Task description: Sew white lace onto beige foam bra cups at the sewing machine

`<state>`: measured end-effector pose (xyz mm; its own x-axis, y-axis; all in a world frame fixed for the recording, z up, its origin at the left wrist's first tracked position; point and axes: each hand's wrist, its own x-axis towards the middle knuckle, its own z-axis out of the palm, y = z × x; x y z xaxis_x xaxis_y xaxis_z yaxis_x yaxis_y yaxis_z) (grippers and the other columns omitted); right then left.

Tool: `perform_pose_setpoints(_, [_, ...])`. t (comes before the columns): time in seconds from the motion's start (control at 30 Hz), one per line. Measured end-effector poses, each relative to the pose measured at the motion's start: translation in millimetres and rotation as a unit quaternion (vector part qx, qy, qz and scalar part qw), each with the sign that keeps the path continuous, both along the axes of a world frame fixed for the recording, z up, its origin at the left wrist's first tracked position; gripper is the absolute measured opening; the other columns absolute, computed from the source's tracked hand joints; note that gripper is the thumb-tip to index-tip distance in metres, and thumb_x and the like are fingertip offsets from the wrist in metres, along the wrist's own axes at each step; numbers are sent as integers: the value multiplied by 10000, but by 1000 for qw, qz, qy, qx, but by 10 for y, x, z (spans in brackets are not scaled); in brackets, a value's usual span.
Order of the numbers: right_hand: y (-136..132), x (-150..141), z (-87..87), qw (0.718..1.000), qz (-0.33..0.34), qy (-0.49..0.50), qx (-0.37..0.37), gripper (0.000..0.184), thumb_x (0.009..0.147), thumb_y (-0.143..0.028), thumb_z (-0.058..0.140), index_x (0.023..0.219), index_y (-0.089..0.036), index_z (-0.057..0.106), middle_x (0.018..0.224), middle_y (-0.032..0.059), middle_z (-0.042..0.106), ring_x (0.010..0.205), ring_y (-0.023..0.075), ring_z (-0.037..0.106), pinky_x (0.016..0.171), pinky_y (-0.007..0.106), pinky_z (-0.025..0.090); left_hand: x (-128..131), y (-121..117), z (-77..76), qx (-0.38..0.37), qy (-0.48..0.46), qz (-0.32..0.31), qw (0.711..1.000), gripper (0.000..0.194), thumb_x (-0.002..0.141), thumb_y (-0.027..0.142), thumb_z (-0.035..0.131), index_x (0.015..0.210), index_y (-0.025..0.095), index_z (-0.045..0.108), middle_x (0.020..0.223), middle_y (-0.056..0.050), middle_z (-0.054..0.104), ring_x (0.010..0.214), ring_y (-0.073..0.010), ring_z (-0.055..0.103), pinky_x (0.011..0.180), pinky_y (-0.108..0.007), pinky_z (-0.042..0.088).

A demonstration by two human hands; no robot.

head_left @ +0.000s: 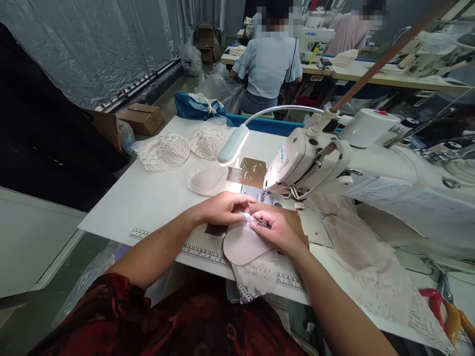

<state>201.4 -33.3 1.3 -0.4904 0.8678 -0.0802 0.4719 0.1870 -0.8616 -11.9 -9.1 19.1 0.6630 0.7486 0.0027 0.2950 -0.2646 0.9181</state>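
A pale padded bra cup point(245, 246) lies at the table's front edge, its white lace point(256, 277) hanging down over the printed ruler. My left hand point(226, 207) pinches the cup's upper lace edge from the left, close to the sewing machine's needle area point(264, 195). On the right, my right hand point(278, 230) is closed at the same edge. A slim metal tool point(261, 221) shows among its fingers; its kind is too small to make out. Another pale cup point(208, 180) lies flat beyond my left hand.
The white sewing machine point(319, 158) stands to the right, with a lamp point(233, 146) over the table point(148, 198). Lace cups point(163, 151) lie at the back left. Sheer lace fabric point(356, 242) and orange-handled scissors point(452, 321) are at the right. A co-worker point(269, 64) sits ahead.
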Motion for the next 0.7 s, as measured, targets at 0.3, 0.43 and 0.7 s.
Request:
perform_pose_setpoints(0.3, [-101,80,34,998,21,63,23,237,875,-419,522,889,-212,637,780,13,616,721,170,549,644,273,425,-141,-173,115,-266,20,-15,964,391,761,492,689,915,133,664,565,44,502,473,-61,408,457,-196,288])
perform_pose_setpoints(0.43, [-103,87,13,998,27,57,5,221,858,-431,563,877,-214,603,770,2,589,709,154,530,635,263,412,85,-276,-97,-277,-155,66,946,312,765,414,717,871,121,690,752,-20,638,687,-103,568,634,-205,422])
perform_pose_setpoints(0.7, [-33,240,-40,993,20,106,-41,325,881,-475,518,1069,-217,577,908,39,629,769,165,590,672,290,473,157,-299,-252,-209,-171,94,958,281,808,375,680,893,110,724,812,-54,682,766,-141,601,699,-225,439])
